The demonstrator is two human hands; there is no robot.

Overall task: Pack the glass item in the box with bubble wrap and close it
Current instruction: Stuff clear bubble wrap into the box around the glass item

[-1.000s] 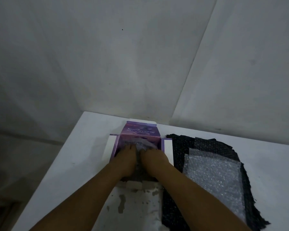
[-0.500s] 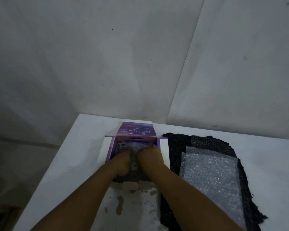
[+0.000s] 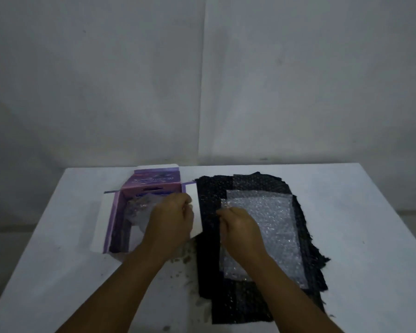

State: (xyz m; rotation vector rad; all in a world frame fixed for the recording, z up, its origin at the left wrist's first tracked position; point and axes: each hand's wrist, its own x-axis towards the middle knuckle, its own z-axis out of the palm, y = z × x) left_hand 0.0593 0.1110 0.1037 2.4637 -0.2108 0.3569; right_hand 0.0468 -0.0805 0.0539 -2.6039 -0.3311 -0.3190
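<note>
Bubble wrap (image 3: 269,227), a clear sheet spread on a dark cloth (image 3: 305,267) to the right of the purple box (image 3: 151,182), lies under the person's right hand (image 3: 240,227). That hand sits at the sheet's near-left edge with its fingers curled; whether the grip has caught the sheet cannot be told from this angle. It appears placed to lift more padding.

Just left of it, across the box's white right flap (image 3: 194,207), the left hand (image 3: 171,222) hovers over the box's open mouth, fingers bent. Its grip may pinch the flap or the wrapping below, but the view does not settle that; likely it steadies the box.

Inside the box, beyond the left hand, a crumpled wrapped bundle (image 3: 139,207) rests against the far wall. Presumably it is the glass item, cushioned already; the glass itself is not visible.

Farther back, the box's printed lid flap (image 3: 154,179) stands open, so closing is not yet done. Everything sits on a white bench (image 3: 58,260).
</note>
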